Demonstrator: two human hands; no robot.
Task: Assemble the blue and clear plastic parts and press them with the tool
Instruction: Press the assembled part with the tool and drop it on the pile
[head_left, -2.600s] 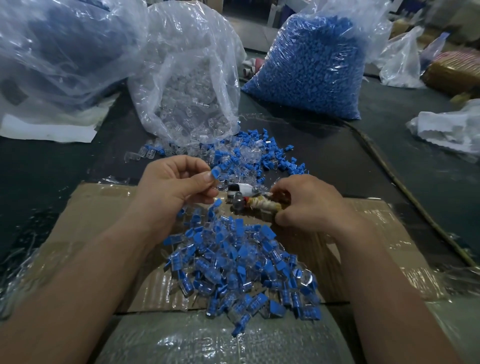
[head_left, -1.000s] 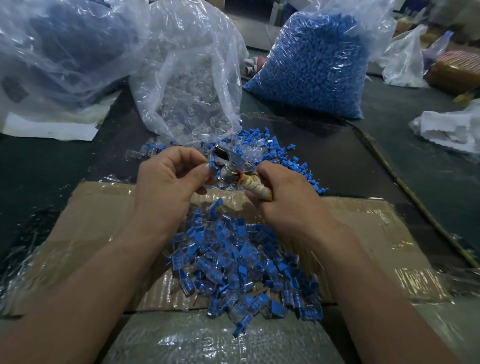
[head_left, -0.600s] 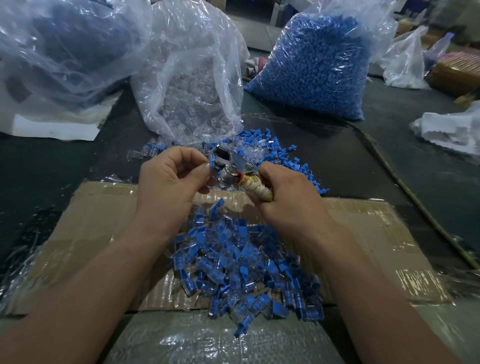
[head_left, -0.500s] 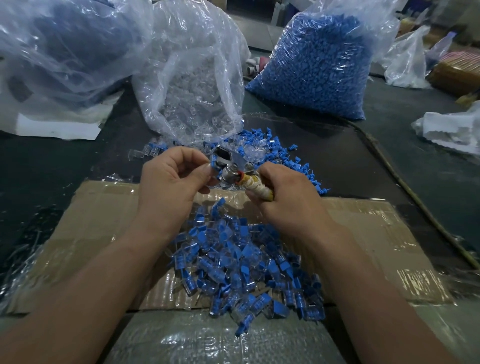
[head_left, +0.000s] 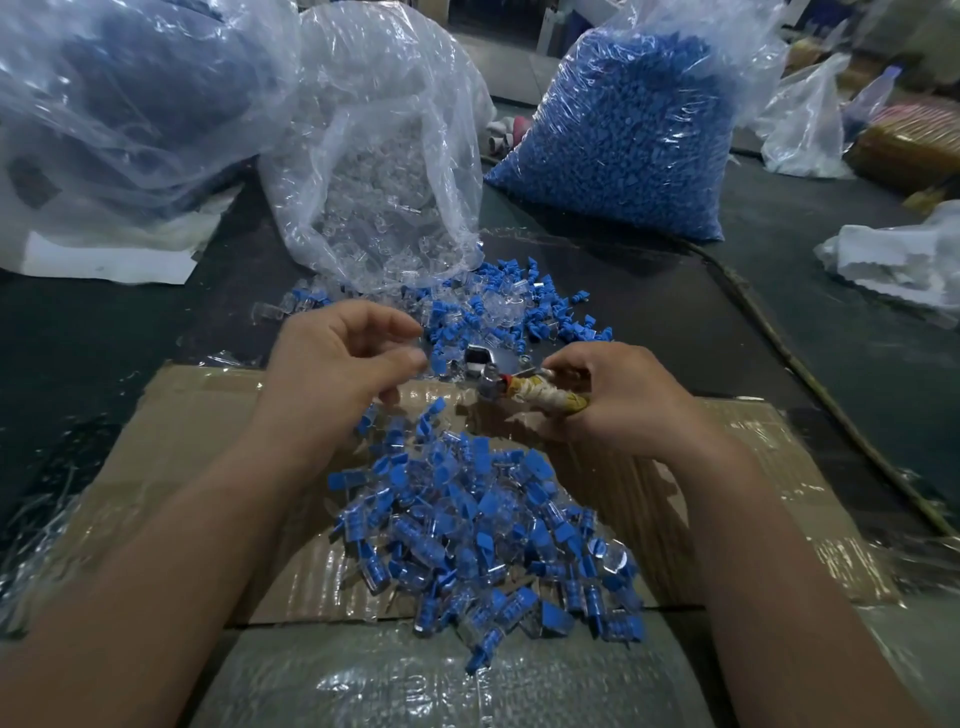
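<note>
Lowered, right hand (head_left: 618, 400) grips tool (head_left: 524, 387) on cardboard (head_left: 737, 467).

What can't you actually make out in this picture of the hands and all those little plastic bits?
All from the head view:
- Tool: its handle is hidden inside the right hand; the metal head is blurred.
- Left hand: the curled fingers hide whether it holds a part.
- Left bag: crumpled plastic veils its dark contents, and the edge cuts it off.
- Near pile: whether each piece is fully pressed is too small to tell.
</note>
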